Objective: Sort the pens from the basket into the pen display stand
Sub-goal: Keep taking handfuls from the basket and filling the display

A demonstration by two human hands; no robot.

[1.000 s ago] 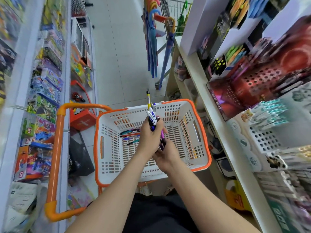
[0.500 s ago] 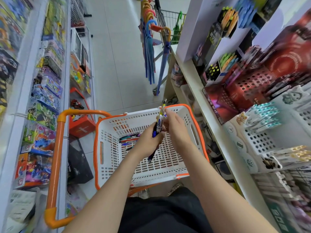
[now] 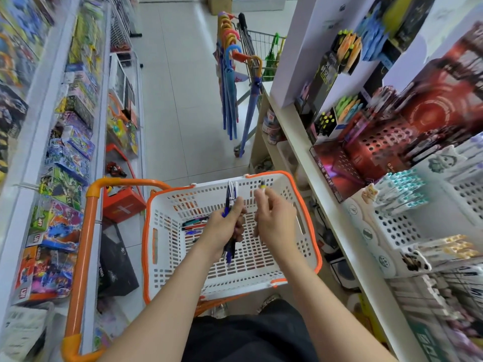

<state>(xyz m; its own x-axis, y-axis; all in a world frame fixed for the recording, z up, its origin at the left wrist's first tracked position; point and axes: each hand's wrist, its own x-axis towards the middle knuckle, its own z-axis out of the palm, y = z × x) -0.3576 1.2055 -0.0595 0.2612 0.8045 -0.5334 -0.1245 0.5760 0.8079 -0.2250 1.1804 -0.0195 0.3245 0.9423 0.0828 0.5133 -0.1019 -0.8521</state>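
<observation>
A white basket with an orange rim stands in front of me, with several pens lying at its left side. My left hand grips a bundle of pens, blue and white, upright over the basket. My right hand is just to its right and pinches one pen with a yellow top. White perforated pen display stands sit on the shelf to the right, with a red one further back.
An orange basket handle arches on the left beside shelves of boxed toys. Umbrellas hang on a rack in the aisle ahead, with a wire trolley behind. The right shelf edge runs close to the basket.
My right hand has pulled one yellow-topped pen out of the bundle and moved apart to the right. The left hand keeps the other pens. The view has tilted a little.
</observation>
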